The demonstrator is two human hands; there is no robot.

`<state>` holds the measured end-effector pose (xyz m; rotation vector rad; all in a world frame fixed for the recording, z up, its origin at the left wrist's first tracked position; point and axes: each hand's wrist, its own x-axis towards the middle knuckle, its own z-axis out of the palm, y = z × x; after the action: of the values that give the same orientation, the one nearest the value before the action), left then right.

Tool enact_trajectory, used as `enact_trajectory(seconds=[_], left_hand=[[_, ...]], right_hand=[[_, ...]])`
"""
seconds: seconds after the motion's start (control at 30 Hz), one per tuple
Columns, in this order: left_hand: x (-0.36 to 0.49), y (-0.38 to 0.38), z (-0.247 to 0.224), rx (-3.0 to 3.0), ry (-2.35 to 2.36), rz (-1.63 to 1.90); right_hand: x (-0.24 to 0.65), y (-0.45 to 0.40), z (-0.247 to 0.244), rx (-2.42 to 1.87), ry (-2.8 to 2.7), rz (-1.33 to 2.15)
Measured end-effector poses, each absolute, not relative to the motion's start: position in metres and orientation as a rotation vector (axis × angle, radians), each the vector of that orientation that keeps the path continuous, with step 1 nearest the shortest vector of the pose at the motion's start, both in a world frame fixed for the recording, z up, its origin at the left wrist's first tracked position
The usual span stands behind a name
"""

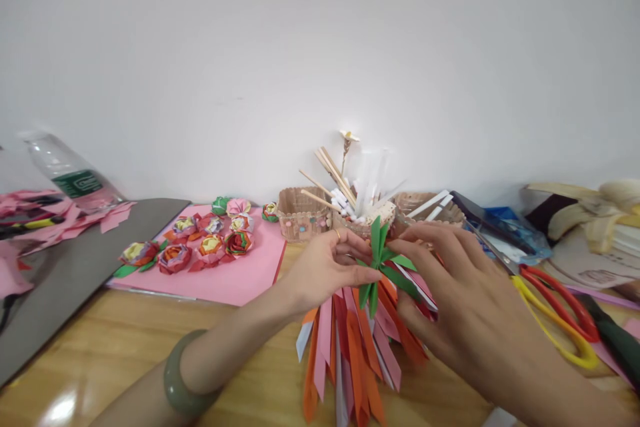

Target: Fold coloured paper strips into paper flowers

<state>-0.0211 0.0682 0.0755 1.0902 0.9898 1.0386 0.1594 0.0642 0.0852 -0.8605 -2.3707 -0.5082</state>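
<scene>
- Head view: the bundle (pixel 353 343), paper strips with green leaves (pixel 379 247) on top, is between the two hands, above the table (pixel 240 360).
- The left hand (pixel 320 273) pinches the bundle at its leaves, thumb in front, the fingers behind.
- The right hand (pixel 465 307) is at the right side of the bundle, fingers and thumb bent around it; whether they press on it, I cannot tell.
- Behind the bundle stand three baskets (pixel 303 220) in a row. The middle one holds wooden sticks (pixel 340 177) and white rolls; the right one, two white sticks (pixel 435 205).
- To the left of the bundle are about ten paper flowers (pixel 175 258), nearly all on one pink sheet (pixel 260 267).
- Farther left of the bundle, one bottle (pixel 77 180) leans.
- To the right of the bundle lie scissors (pixel 565 297).
</scene>
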Motion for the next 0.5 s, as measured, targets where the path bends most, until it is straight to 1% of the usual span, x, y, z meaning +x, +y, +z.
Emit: enact_trajectory(seconds=[0.33,0.5], left_hand=[[-0.017,0.063,0.069,1.187,1.013,1.032],[-0.021,0.059,0.070,1.515,1.045,1.075]], right_hand=[[0.156,0.064,0.078,-0.779,-2.343,-0.585],[0.163,0.063,0.075,-0.832,-2.432,-0.534]])
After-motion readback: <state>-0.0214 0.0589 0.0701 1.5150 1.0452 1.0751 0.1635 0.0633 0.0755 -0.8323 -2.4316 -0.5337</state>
